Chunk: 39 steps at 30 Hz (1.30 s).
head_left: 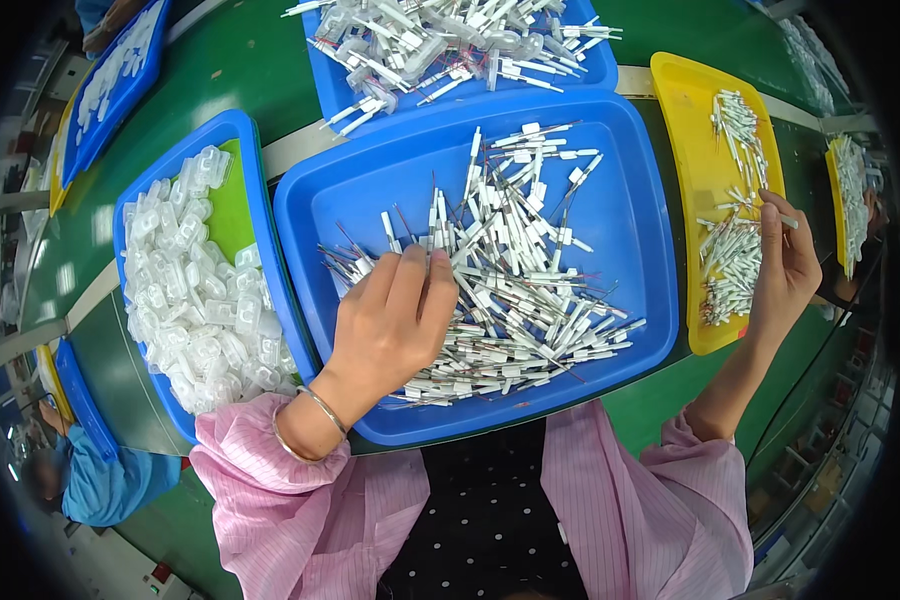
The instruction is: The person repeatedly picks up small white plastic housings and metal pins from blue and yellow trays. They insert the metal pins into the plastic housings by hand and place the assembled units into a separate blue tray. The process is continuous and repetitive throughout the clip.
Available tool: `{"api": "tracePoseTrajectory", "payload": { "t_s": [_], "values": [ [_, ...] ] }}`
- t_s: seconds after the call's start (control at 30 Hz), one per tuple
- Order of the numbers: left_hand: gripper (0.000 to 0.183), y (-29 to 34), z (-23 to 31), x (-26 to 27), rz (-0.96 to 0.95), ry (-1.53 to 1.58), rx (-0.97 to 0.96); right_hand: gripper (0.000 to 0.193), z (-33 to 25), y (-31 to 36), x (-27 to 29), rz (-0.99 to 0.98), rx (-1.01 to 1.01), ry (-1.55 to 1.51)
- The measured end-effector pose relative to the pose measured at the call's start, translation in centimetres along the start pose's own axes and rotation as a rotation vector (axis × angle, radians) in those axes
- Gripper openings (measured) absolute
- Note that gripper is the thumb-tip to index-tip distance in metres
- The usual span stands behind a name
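- Now the left hand (395, 310) is down in the large blue tray (345, 205), fingers bent onto a heap of white wired pieces (530, 325); whether it pinches one, I cannot tell!
- Over at the yellow tray (688, 120), the right hand (788, 255) pinches a small white stick (789, 221) between thumb and fingertips, at the tray's right edge.
- Loose white sticks (728, 270) lie scattered inside that yellow tray.
- Leftward, clear plastic parts (185, 290) crowd another blue tray.
- Beyond, wired pieces and clear parts (440, 45) pile up together.
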<state>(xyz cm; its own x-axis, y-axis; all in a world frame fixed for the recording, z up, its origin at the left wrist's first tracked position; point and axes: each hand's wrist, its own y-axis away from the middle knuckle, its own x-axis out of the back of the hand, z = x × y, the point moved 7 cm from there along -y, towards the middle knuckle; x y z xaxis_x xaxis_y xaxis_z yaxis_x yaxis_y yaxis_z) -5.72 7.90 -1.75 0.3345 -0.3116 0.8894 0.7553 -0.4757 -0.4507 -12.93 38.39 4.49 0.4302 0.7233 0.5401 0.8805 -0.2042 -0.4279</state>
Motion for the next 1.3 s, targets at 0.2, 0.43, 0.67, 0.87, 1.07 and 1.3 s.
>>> {"api": "tracePoseTrajectory", "payload": {
  "t_s": [0.2, 0.43, 0.67, 0.87, 1.07, 1.3],
  "values": [
    [0.023, -0.3, -1.1, 1.9, 0.172, 0.21, 0.11, 0.014, 0.0, 0.5, -0.4, -0.003, -0.075, -0.073],
    [0.033, 1.6, -6.2, 0.7, 0.294, 1.689, 0.894, 0.013, -6.4, 4.0, -8.1, -0.489, -0.247, -0.744],
    [0.034, 1.4, -5.6, 1.9, 0.298, 1.921, 0.752, 0.017, -13.7, 5.8, -12.4, -0.652, 0.149, -0.8],
    [0.035, 1.7, -5.7, 2.6, 0.3, 1.921, 0.718, 0.019, -14.7, 5.7, -12.6, -0.62, 0.199, -0.72],
    [0.036, 1.5, -5.7, 3.2, 0.305, 1.9, 0.661, 0.019, -15.8, 5.8, -12.1, -0.62, 0.29, -0.592],
    [0.036, 1.5, -5.7, 3.1, 0.297, 1.846, 0.634, 0.024, -17.6, 6.9, -11.1, -0.579, 0.559, -0.491]
  ]
}}
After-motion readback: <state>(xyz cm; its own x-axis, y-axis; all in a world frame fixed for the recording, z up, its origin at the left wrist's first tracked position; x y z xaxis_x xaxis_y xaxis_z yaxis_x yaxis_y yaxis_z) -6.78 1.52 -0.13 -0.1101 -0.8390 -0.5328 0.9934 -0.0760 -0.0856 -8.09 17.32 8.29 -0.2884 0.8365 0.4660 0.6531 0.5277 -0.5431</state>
